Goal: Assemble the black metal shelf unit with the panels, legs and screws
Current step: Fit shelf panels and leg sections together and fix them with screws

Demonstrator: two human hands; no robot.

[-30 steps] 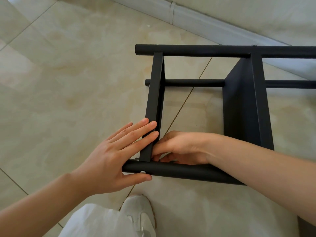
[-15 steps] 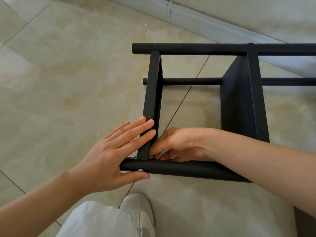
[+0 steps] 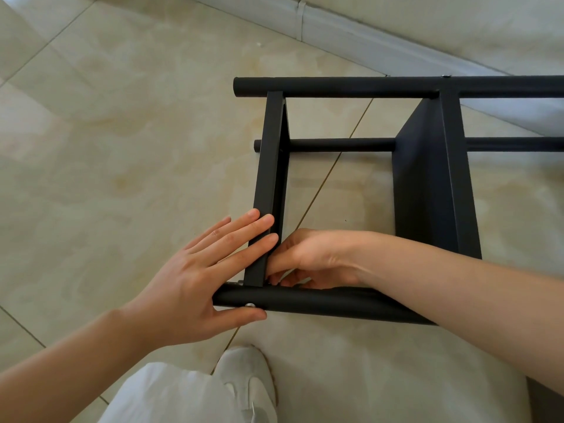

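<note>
Lying on its side on the tiled floor (image 3: 122, 148) is the black shelf unit (image 3: 433, 190), its legs running left to right and its panels standing on edge between them. All the action is at the near left corner, where the end panel (image 3: 270, 184) is meeting the near leg (image 3: 305, 300).

The left hand (image 3: 195, 276) is pressing flat against the outside of that end panel, fingers straight, thumb lying along the underside of the near leg just below a silver screw head (image 3: 250, 305) showing in the tube. Nothing is clasped there; it is a bracing palm, released and spread.

The right hand (image 3: 311, 259) is reaching inside the frame, fingers curled tight into the corner joint. Its fingertips seem to be pinching something small at the joint, likely a nut or the screw's end, but the piece itself is hidden, so what that grip is grasping cannot be told for certain.

My read: the step in hand is fastening this end panel to the near leg, with two panels already sitting between the legs, so the build looks well along.

The next move is calling for the left hand to be holding panel and leg square while the right is working the fastener home by feel. A white shoe (image 3: 247, 374) is planted just beside the frame.
</note>
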